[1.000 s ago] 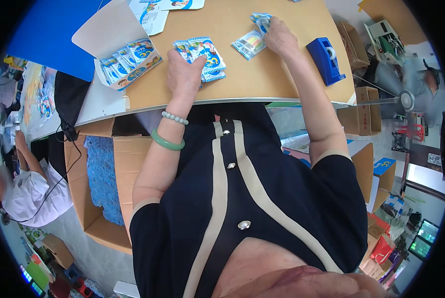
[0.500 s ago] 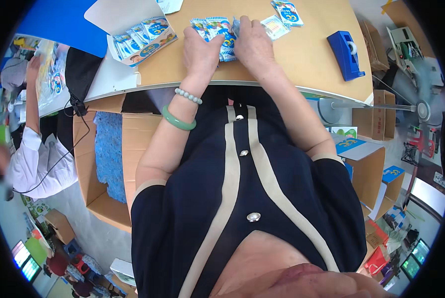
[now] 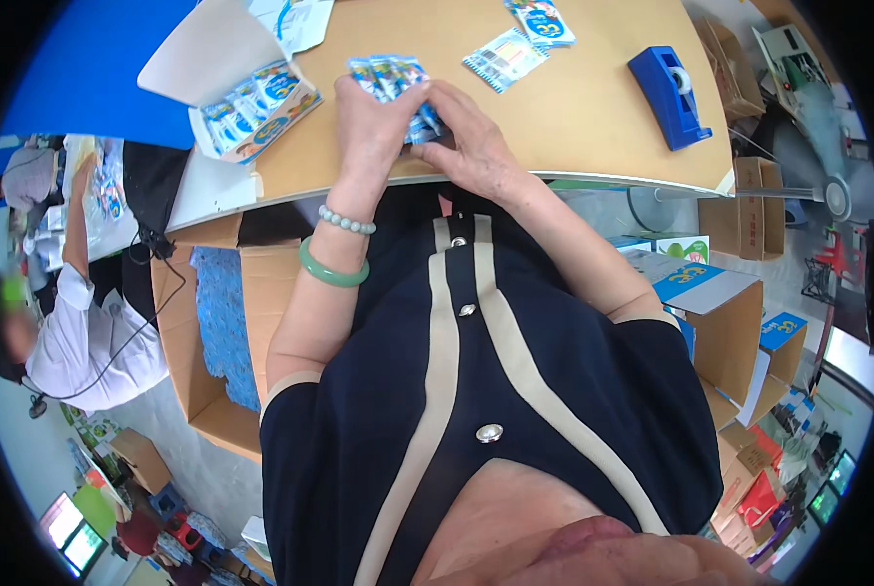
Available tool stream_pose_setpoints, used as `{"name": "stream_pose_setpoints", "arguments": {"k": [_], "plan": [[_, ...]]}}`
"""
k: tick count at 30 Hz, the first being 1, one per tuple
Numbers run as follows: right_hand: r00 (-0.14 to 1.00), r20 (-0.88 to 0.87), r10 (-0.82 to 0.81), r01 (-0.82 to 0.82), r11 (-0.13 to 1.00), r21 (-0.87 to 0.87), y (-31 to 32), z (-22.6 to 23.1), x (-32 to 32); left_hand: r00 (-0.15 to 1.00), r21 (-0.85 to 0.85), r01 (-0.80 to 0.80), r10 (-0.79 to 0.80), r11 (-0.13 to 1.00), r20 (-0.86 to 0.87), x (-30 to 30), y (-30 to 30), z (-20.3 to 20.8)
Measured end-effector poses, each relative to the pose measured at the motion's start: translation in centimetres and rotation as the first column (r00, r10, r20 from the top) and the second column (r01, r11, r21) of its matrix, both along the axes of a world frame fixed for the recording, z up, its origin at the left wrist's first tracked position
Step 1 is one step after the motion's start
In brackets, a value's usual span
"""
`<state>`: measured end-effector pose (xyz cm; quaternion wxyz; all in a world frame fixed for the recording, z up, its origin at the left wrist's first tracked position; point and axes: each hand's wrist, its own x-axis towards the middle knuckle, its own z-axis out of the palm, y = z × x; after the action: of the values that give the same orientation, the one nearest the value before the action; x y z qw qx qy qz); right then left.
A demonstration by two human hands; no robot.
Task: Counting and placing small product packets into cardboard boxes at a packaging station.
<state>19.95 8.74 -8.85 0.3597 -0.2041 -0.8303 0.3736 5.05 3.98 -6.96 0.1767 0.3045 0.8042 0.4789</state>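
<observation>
A row of small blue-and-white sachets point(image 3: 388, 73) is gathered between my two hands near the table's front edge. My left hand point(image 3: 369, 127) wraps the bunch from its left side, thumb across the front. From the right, my right hand point(image 3: 471, 142) closes on the same bunch, its fingers curled against the sachets. To the left stands an open white carton point(image 3: 286, 119) with its lid raised, holding several similar sachets. Right of my hands, one sachet lies with its pale back point(image 3: 505, 61) up, beside another sachet point(image 3: 542, 20) showing its blue printed front.
A blue tape dispenser point(image 3: 669, 98) stands on the tan table point(image 3: 593, 117) at the right. Below the table's left side is an open cardboard box point(image 3: 198, 381) with blue material inside. A co-worker in a white shirt point(image 3: 105, 337) sits at the left; a fan point(image 3: 835, 195) is at the right.
My hands have drawn closer together around the sachets, my right hand moving inward and toward me. The bunch is now squeezed narrower and tilted.
</observation>
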Motion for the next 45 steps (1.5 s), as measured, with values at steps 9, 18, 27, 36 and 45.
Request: {"name": "stream_pose_setpoints", "arguments": {"k": [9,18,27,36,45], "plan": [[0.928,0.242,-0.284,0.056,0.748,0.662,11.5,2.9,2.5,0.998,-0.087,-0.054,0.05,0.995,-0.047,1.4,1.3,0.6],[0.665,0.66,-0.35,-0.187,0.778,0.6,14.5,4.8,2.1,0.998,-0.033,-0.053,0.054,0.998,0.036,0.5,0.9,0.6],[0.6,0.749,-0.281,0.179,0.96,0.216,14.0,4.1,1.2,0.999,-0.076,-0.04,0.039,0.996,-0.018,-2.0,-1.0,-0.5],[0.42,0.448,-0.789,0.337,0.594,0.73,16.5,-1.4,-2.7,0.998,-0.137,-0.034,0.026,0.99,-0.062,-3.1,-2.2,-1.4],[0.74,0.551,-0.386,0.435,0.899,0.046,19.5,0.7,0.9,0.998,-0.153,-0.035,0.026,0.988,-0.058,-3.3,-3.1,-1.6]]}}
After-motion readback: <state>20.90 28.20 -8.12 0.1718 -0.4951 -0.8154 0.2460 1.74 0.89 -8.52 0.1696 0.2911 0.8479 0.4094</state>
